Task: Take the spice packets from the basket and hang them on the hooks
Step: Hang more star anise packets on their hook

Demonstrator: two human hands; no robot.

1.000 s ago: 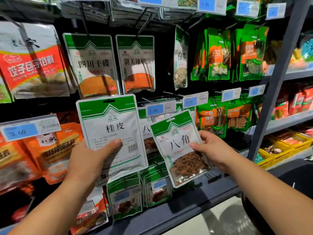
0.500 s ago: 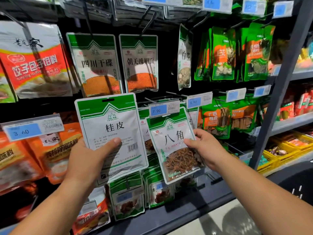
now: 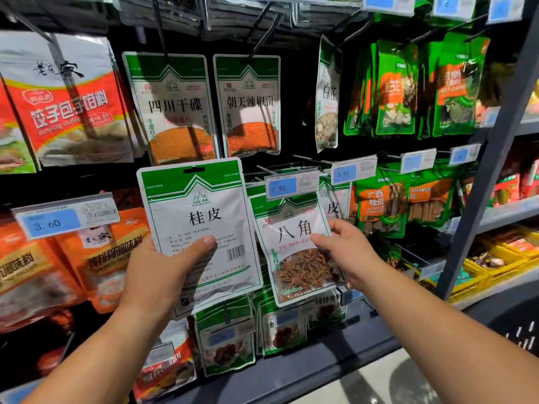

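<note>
My left hand (image 3: pixel 159 272) grips a white-and-green spice packet (image 3: pixel 201 217) upright by its lower half, thumb across the front, in front of the shelf. My right hand (image 3: pixel 342 252) pinches a star anise packet (image 3: pixel 294 252) at its right edge; the packet's top sits tucked behind the 7.90 price tag (image 3: pixel 291 185) at the end of a hook. Whether its hole is on the hook is hidden by the tag. More packets of the same kind hang behind it. The basket is a dark shape (image 3: pixel 522 325) at the lower right edge.
Two chili powder packets (image 3: pixel 248 106) hang on hooks above. Red dumpling seasoning bags (image 3: pixel 67 109) hang at the left, green packets (image 3: pixel 396 91) at the right. A grey shelf upright (image 3: pixel 493 147) stands at the right, with yellow trays (image 3: pixel 495 266) beyond it. A dark shelf ledge (image 3: pixel 320 363) runs below.
My right hand lifted the star anise packet up and left until its top slid behind the 7.90 tag. My left hand kept its packet nearly still.
</note>
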